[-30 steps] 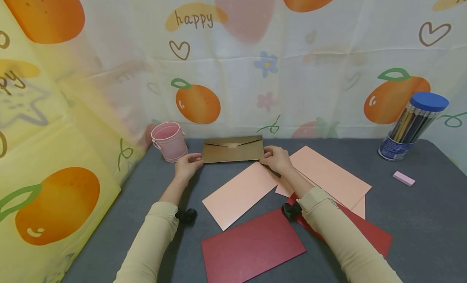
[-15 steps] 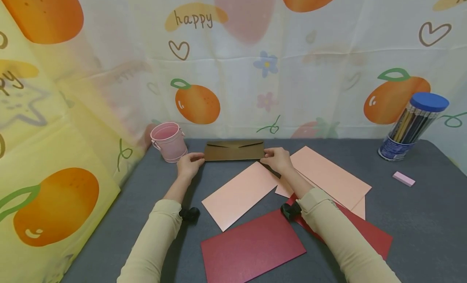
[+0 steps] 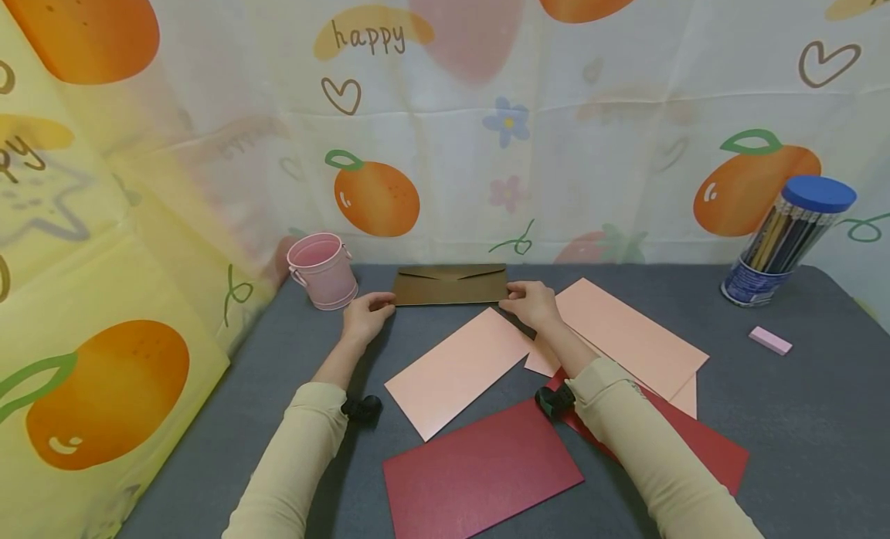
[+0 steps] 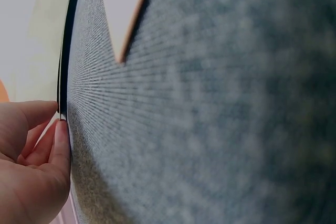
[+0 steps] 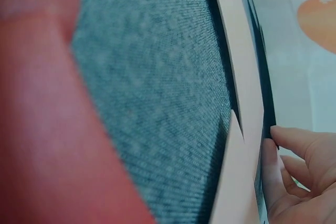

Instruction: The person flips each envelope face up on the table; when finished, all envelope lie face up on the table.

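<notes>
A brown-gold paper envelope [image 3: 450,292], its flap side up, lies level near the back edge of the table. My left hand [image 3: 365,315] pinches its left end between thumb and fingers; in the left wrist view the left hand [image 4: 37,153] grips the envelope's thin edge. At the opposite end my right hand [image 3: 531,303] pinches the right corner, and the right wrist view has that hand [image 5: 299,171] with thumb and forefinger meeting at the edge. Just in front of the envelope lies a peach envelope [image 3: 459,373].
More peach envelopes [image 3: 633,346] and a red one [image 3: 702,446] overlap under my right forearm. Another red envelope [image 3: 483,466] lies in front. A pink bucket [image 3: 324,272] stands back left. On the right are a pencil tub [image 3: 786,242] and a pink eraser [image 3: 769,340].
The brown-gold envelope has levelled from a slight tilt and shifted a little to the right. My left hand has moved right with it; the right hand has hardly moved.
</notes>
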{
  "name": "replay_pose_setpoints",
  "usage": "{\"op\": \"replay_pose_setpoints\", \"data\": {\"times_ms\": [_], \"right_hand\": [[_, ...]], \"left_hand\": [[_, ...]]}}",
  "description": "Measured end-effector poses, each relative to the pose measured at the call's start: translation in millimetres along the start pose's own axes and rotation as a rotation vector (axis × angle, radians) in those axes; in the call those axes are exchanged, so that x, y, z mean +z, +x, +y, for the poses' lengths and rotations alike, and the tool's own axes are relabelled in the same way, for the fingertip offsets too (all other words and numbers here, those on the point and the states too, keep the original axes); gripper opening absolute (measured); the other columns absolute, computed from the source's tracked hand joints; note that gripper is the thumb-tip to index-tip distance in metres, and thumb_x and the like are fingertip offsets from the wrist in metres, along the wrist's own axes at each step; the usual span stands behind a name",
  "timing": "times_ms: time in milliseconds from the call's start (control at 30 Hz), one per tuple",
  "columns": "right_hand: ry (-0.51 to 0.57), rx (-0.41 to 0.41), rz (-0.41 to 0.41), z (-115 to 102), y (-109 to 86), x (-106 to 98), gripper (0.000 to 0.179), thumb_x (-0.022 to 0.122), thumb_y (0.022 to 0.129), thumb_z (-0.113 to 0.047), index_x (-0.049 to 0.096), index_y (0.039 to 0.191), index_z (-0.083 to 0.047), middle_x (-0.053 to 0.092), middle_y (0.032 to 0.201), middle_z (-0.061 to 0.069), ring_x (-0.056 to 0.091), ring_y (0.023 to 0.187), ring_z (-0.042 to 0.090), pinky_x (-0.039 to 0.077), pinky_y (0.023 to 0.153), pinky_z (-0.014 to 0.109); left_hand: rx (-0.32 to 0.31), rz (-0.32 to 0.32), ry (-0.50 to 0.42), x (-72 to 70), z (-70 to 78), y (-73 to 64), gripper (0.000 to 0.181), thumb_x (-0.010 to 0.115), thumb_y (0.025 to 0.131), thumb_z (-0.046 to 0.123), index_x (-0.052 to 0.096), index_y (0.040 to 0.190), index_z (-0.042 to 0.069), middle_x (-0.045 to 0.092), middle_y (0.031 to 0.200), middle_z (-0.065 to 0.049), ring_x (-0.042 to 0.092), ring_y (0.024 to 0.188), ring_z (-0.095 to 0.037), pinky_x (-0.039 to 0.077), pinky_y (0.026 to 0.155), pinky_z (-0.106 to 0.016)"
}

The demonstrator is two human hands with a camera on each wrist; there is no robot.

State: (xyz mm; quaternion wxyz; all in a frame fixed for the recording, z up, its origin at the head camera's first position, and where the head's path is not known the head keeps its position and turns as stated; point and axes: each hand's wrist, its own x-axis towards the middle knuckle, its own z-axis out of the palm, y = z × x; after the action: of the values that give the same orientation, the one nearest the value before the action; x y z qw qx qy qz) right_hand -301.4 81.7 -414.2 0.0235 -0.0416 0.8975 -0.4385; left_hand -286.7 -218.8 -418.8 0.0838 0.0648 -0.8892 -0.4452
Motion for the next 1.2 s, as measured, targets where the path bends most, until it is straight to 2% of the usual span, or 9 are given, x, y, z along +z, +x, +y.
{"op": "replay_pose_setpoints", "data": {"times_ms": [300,733,1033,1200], "right_hand": [[0.008,0.029,-0.024,-5,-3.0,-2,0.048,0.066,0.093,-0.018,0.055,0.137,-0.001,0.065,0.109,0.015,0.051,0.115,0.035,0.046,0.091,0.043],[-0.027,0.005,-0.028,-7,-2.6,-2,0.046,0.064,0.093,-0.016,0.056,0.135,0.002,0.063,0.089,0.009,0.053,0.094,0.029,0.042,0.076,0.035],[-0.026,0.013,-0.040,-9,-4.9,-3,0.047,0.063,0.094,-0.016,0.053,0.137,0.002,0.063,0.090,0.010,0.054,0.090,0.027,0.042,0.074,0.035],[-0.039,0.021,-0.044,-9,-5.5,-4,0.047,0.061,0.095,-0.016,0.053,0.137,0.002,0.065,0.095,0.012,0.054,0.093,0.029,0.043,0.079,0.038]], "left_hand": [[-0.021,-0.031,0.017,-0.2,3.0,-2.2,0.028,0.062,0.095,0.013,0.067,0.120,0.000,0.066,0.118,-0.018,0.058,0.114,-0.031,0.045,0.096,-0.043],[-0.023,-0.052,0.077,-0.2,7.5,-4.5,0.032,0.059,0.097,0.020,0.066,0.123,0.002,0.064,0.123,-0.017,0.055,0.119,-0.032,0.044,0.098,-0.045],[0.013,-0.077,0.145,-0.2,10.0,-3.9,0.034,0.055,0.099,0.020,0.064,0.125,0.001,0.062,0.125,-0.019,0.053,0.121,-0.034,0.042,0.100,-0.047],[0.022,-0.091,0.162,-0.3,10.6,-2.7,0.034,0.050,0.101,0.017,0.063,0.127,0.000,0.061,0.127,-0.020,0.050,0.125,-0.035,0.039,0.103,-0.047]]}}
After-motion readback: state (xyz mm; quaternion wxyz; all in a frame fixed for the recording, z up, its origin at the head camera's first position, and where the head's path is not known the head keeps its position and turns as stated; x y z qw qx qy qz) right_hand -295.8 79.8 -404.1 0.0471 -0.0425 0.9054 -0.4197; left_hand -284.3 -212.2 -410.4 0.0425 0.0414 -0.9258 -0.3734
